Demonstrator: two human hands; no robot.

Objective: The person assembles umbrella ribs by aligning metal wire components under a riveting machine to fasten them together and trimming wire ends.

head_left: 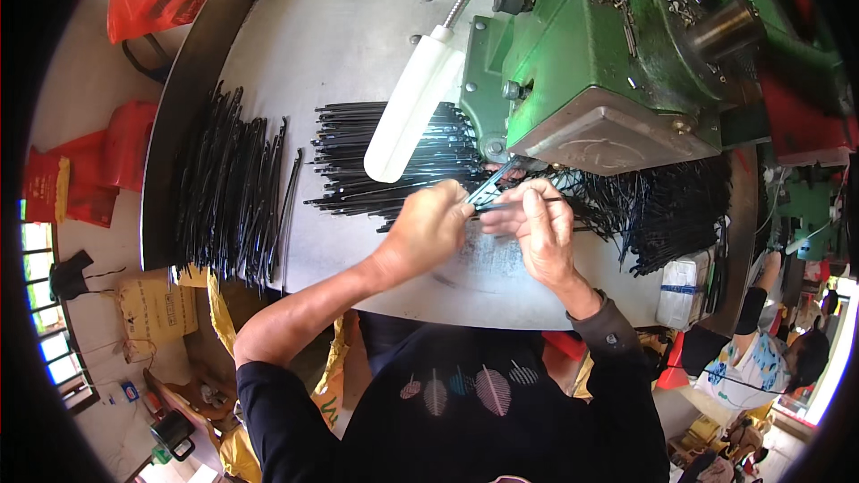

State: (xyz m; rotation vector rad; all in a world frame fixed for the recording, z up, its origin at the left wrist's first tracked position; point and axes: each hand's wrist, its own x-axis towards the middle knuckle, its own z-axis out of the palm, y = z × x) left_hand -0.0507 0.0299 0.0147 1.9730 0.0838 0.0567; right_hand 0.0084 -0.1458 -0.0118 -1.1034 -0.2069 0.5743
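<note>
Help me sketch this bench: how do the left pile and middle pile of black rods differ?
The left pile runs mostly front to back; the middle pile lies mostly side to side. The lamp partly hides the middle pile in this view, but not the left pile. Both look black and roughly aligned.

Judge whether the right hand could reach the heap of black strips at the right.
Probably yes: the right hand is near the heap of black strips, whose near side looks unobstructed; the green machine seems to overhang only its far edge.
</note>
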